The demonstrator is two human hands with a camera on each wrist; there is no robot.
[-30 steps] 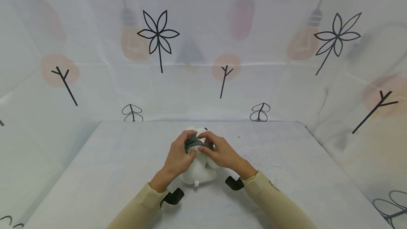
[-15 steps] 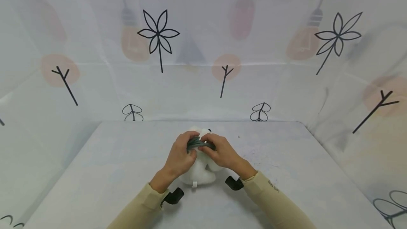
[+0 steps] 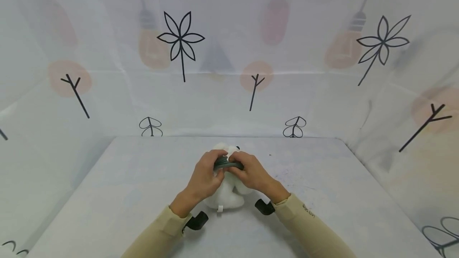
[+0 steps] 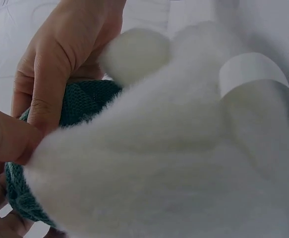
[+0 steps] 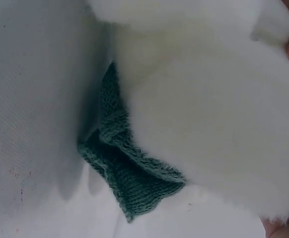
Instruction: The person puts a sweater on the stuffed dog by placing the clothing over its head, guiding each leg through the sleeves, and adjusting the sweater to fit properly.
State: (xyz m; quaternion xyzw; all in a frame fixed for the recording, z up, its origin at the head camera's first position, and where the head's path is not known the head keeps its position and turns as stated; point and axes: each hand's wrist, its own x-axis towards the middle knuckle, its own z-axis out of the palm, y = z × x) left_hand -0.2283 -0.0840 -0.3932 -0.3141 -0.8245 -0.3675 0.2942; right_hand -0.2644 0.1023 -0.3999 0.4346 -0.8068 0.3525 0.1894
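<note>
A white plush toy (image 3: 225,196) sits at the middle of the table with its back to me; a small white tag (image 4: 256,69) sticks out of its fur. Around its upper part lies a green knitted garment (image 3: 223,163), bunched into a narrow band. My left hand (image 3: 205,176) grips the left side of this knit, thumb near me and fingers beyond. On the opposite side my right hand (image 3: 254,173) pinches the band. Fingers (image 4: 50,94) hold the knit's edge in the left wrist view. In the right wrist view a folded flap of the green knit (image 5: 139,178) juts out below the fur.
The pale table (image 3: 136,194) stretches to both sides and behind the toy. A patterned white cloth (image 3: 215,102) rises at the back and along the sides. A black wrist mount (image 3: 197,221) shows below the left sleeve, another black mount (image 3: 264,207) below the right one.
The green knit, spread wider a second ago, is now gathered into a narrower band. Both hands have shifted slightly right and nearer to me, and the toy's head has moved slightly right.
</note>
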